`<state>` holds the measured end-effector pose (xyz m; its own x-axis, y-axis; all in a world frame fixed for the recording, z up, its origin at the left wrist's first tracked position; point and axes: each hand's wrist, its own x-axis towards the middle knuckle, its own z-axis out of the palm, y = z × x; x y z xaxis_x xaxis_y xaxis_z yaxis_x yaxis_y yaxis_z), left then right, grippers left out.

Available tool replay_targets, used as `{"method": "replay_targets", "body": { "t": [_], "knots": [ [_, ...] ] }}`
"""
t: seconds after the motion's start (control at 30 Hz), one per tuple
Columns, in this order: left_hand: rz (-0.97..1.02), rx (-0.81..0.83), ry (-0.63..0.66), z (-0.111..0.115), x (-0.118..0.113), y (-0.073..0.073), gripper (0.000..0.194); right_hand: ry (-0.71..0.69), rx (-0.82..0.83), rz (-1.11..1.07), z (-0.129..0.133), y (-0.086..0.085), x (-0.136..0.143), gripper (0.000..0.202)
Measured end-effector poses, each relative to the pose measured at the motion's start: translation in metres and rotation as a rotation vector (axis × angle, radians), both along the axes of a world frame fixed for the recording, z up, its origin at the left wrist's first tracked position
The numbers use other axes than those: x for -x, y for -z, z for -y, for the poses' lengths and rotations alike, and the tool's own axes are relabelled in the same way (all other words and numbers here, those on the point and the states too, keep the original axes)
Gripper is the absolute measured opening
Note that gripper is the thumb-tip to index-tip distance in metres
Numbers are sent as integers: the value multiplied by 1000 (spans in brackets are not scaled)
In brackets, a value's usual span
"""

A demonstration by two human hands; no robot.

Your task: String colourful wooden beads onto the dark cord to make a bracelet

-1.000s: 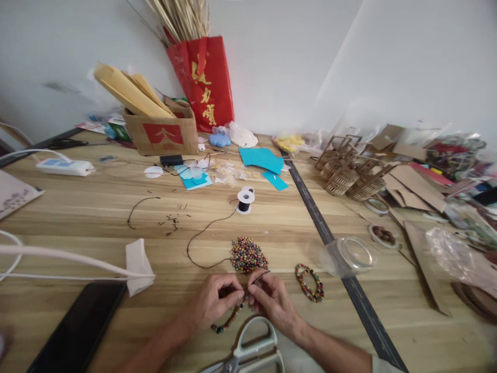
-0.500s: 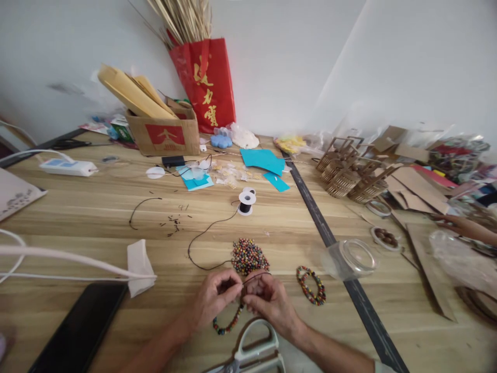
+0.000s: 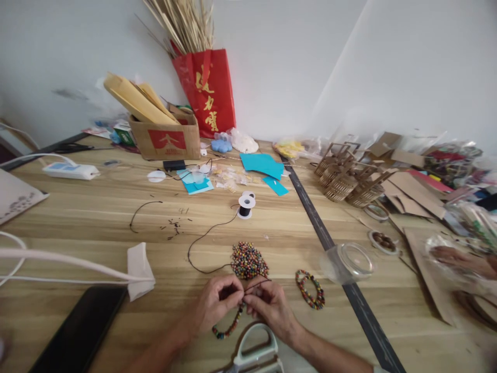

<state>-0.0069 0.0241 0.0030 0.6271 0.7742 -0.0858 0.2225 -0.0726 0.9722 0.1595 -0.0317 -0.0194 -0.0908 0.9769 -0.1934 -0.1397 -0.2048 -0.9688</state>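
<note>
My left hand (image 3: 221, 300) and my right hand (image 3: 269, 305) meet at the fingertips, both pinching a thin dark cord (image 3: 258, 283). Under my left hand hangs a curved strand of colourful beads (image 3: 229, 331), joined to that cord; part of it is hidden by the fingers. Just beyond my hands lies a heap of loose beads (image 3: 249, 260). From the spool of black cord (image 3: 245, 206), a line curls down to the heap. A finished-looking beaded bracelet (image 3: 310, 290) rests right of my right hand. Scissors (image 3: 254, 349) lie below my hands, partly out of view.
A black phone (image 3: 79, 329) and a white cable (image 3: 77, 259) lie at left. To the right are a clear plastic jar (image 3: 351, 261), small woven baskets (image 3: 339, 178) and cardboard (image 3: 425, 274). Another person's hand (image 3: 462, 259) is at the far right. A cardboard box (image 3: 166, 139) stands at the back.
My fingertips have come closer together on the cord. At the far right, the other person's hand has moved lower, onto the clear plastic. The view has tilted slightly upward.
</note>
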Motion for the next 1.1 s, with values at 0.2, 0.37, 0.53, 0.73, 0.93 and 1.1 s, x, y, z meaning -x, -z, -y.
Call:
{"method": "replay_targets", "body": {
  "t": [0.2,0.37,0.53,0.73,0.93,1.1],
  "knots": [
    [14,13,-4,0,0,2,17,-9,-26,-40,0,2,0,40],
    [-17,-7,13,0,0,3,16,-10,-85,-128,0,-2,1,42],
    [-42,-11,37,0,2,8,17,-47,-122,-78,2,-5,0,36],
    [-44,2,68,1,2,2,17,-46,-56,-36,2,-1,-3,41],
    [-5,42,76,2,2,4,20,-26,-13,45,2,-3,-2,50],
    [-1,45,48,2,1,6,20,-4,-50,50,3,-4,1,50]
  ]
}}
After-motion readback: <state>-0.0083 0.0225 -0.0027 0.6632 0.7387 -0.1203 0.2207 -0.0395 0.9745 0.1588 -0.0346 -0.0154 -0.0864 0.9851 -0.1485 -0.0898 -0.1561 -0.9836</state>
